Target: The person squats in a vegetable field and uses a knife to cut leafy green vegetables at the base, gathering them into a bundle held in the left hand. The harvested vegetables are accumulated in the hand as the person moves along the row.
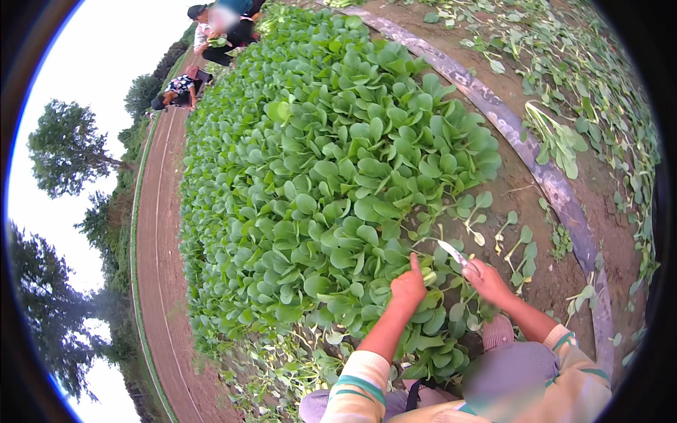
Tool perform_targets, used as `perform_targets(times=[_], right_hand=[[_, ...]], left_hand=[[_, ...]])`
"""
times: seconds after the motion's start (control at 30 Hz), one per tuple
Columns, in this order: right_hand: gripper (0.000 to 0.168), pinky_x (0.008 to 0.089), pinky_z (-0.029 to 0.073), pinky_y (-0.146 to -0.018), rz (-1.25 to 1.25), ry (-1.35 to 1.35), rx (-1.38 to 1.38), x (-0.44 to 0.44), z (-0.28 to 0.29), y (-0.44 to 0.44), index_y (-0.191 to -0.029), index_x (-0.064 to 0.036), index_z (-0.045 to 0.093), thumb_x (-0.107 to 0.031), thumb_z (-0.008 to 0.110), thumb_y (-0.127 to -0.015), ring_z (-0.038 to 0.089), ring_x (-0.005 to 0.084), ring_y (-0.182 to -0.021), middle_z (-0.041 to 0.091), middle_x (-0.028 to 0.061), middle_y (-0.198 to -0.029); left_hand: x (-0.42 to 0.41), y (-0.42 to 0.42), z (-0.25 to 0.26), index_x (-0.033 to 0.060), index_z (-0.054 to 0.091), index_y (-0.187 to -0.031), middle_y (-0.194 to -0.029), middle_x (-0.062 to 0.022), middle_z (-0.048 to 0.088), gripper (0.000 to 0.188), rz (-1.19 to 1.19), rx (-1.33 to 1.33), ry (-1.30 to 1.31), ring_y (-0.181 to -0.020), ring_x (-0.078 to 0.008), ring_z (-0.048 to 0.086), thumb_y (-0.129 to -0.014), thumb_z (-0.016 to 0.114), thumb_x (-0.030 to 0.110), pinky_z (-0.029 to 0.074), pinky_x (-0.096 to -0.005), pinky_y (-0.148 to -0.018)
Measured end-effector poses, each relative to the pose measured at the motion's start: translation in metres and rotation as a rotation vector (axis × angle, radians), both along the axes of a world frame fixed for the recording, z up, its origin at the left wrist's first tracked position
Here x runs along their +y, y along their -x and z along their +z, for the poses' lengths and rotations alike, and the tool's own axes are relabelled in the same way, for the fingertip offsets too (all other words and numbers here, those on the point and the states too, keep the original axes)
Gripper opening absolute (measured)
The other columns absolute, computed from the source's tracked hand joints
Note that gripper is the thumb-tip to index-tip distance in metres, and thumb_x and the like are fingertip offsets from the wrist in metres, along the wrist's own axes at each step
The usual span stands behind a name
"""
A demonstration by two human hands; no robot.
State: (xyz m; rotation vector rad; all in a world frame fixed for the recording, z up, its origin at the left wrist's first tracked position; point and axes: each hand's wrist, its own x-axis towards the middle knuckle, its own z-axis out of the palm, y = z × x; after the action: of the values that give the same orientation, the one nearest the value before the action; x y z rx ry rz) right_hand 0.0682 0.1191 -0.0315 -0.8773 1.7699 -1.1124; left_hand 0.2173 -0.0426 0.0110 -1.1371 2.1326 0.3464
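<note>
My right hand (482,280) grips a small knife (452,252), its pale blade pointing up and left over the bed's edge. Just left of it, my left hand (409,288) is closed with the index finger stretched out. A leafy green plant (427,278), like bok choy, shows its pale stalk against that hand, which appears to hold it; the grip is partly hidden. Broad green leaves (436,322) spread below both hands, between my forearms and knees. The dense bed of leafy greens (322,174) begins right beside my left hand.
A flat grey hose-like strip (515,135) curves along the right side. Loose plants (555,140) and wilted leaves (592,90) litter the soil beyond it. Two people (180,90) (217,34) crouch at the far end. Bare brown soil (166,211) runs along the left.
</note>
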Motion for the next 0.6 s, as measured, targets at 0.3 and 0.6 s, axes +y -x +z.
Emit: perform_targets(times=[0.3,0.6], right_hand=[[0.04,0.0468,0.05,-0.069,0.281,-0.097,0.347,0.008,-0.044,-0.007,-0.127,-0.014,0.046,-0.031,0.049,-0.092,0.062,0.0356,-0.082,0.064,0.0153,-0.091],[0.035,0.0466,0.049,-0.068,0.326,-0.097,0.342,-0.023,-0.062,-0.013,-0.125,-0.014,0.05,-0.027,0.047,-0.093,0.063,0.0343,-0.08,0.065,0.0146,-0.087]], left_hand=[[0.027,-0.055,-0.02,0.0096,0.033,-0.133,-0.083,-0.0169,0.065,0.074,-0.118,0.152,0.152,-0.075,-0.0331,0.065,-0.069,0.069,0.016,0.051,-0.0424,-0.072],[0.018,-0.06,-0.016,0.0142,0.038,-0.129,-0.087,-0.0182,0.065,0.068,-0.011,0.223,0.106,-0.08,-0.0366,0.063,-0.07,0.07,0.017,0.049,-0.0453,-0.074]])
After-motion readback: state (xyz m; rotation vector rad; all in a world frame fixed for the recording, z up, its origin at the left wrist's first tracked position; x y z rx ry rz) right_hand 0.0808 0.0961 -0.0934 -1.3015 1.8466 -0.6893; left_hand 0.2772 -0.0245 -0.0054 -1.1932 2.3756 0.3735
